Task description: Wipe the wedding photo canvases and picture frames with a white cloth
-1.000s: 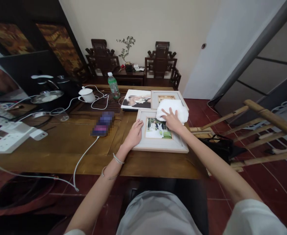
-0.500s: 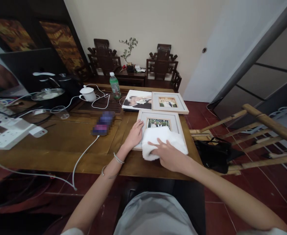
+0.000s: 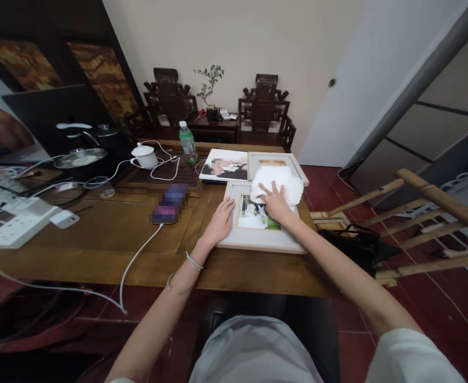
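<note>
A light-wood picture frame point(image 3: 234, 238) with a photo lies flat near the table's front edge. My left hand point(image 3: 220, 222) rests on its left side, fingers stretched out along the rim. Under my right hand point(image 3: 277, 206) is a folded white towel point(image 3: 278, 182), which it presses onto the far right part of the frame; the fingers are spread over the cloth and the thumb is hidden. The towel covers the photo's upper part and overlaps a second framed photo point(image 3: 298, 169) behind. Left of that one lies a white-edged photo panel point(image 3: 225, 164).
On the wooden table point(image 3: 110, 229) a phone point(image 3: 170, 205) charges by a white cable. Further left are a power strip point(image 3: 18, 226), a plastic cup point(image 3: 100, 186), a lidded white cup point(image 3: 144, 157) and a green bottle point(image 3: 187, 142). A bamboo rack point(image 3: 437, 199) stands at right.
My right hand has slid the towel away from me, from the frame's near part to its far right, uncovering the lower photo. My left hand stays on the left rim.
</note>
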`<state>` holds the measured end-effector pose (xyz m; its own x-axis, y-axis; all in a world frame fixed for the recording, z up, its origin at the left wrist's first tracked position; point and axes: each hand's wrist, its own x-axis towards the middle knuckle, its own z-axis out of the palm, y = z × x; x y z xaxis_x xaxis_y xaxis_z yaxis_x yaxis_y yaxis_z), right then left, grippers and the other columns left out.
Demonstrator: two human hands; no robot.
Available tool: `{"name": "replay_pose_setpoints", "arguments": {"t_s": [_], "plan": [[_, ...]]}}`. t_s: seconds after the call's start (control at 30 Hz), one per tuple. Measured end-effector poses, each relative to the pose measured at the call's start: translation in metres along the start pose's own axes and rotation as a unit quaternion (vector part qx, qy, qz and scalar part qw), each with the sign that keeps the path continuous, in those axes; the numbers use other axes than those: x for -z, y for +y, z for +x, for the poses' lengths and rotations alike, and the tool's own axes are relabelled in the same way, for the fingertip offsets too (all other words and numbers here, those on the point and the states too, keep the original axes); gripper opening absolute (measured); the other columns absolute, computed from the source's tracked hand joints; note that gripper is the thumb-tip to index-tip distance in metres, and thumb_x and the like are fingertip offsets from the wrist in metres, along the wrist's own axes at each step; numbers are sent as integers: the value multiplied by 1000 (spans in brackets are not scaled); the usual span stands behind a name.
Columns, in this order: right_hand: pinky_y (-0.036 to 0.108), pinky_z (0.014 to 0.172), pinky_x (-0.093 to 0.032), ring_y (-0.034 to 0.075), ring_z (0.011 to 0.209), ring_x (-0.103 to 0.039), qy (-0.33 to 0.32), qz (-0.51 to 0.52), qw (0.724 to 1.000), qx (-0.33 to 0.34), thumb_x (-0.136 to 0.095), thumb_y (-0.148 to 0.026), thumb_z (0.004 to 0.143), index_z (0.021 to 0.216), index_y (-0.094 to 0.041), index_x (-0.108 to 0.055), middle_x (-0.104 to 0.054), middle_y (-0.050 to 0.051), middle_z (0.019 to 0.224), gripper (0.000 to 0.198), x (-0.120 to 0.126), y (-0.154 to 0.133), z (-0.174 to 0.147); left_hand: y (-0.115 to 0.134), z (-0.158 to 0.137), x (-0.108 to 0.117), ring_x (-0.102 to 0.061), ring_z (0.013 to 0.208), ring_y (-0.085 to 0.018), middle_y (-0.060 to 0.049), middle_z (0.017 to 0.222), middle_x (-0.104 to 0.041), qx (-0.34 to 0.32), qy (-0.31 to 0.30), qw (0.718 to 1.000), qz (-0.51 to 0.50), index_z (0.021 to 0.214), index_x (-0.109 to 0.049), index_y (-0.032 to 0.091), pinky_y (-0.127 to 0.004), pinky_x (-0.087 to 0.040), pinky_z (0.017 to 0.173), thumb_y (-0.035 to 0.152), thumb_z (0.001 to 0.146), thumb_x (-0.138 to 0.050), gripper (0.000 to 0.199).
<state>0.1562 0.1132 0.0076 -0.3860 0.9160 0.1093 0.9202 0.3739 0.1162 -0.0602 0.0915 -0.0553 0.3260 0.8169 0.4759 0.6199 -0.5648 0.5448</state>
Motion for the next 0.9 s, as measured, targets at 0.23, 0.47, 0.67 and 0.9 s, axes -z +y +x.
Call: {"name": "replay_pose_setpoints", "arguments": {"t_s": [0.23,0.47,0.67,0.9], "plan": [[67,97,-30,40,132,-29,-151,101,977,114,-40,2,71,123,-23,-60,-35,4,148,61,46,-60,-68,13,3,4,-37,134,-23,-15,132,-54,41,16,998,-42,122,-56,10,-45,-28,113,27,95,-32,40],[56,102,-31,36,133,-31,-125,96,972,174,-44,-3,75,112,-22,-66,-45,4,142,47,48,-90,-67,20,3,12,-40,132,-17,-8,140,-47,112,54,982,-145,134,-46,16,-39,-26,113,35,99,-15,50],[58,109,-19,35,137,-22,7,15,993,118,-45,-6,79,112,-18,-65,-36,5,147,41,12,-69,-13,16,2,6,-26,139,-19,-11,150,-28,87,11,991,-106,141,-34,13,-40,-19,116,34,97,-28,50],[60,109,-13,34,138,-19,75,-41,994,67,-47,-11,84,106,-18,-69,-37,6,147,32,-3,-40,41,9,-1,6,-29,138,-22,-10,142,-45,19,-8,999,-38,134,-46,15,-45,-25,114,20,91,-37,44]]}}
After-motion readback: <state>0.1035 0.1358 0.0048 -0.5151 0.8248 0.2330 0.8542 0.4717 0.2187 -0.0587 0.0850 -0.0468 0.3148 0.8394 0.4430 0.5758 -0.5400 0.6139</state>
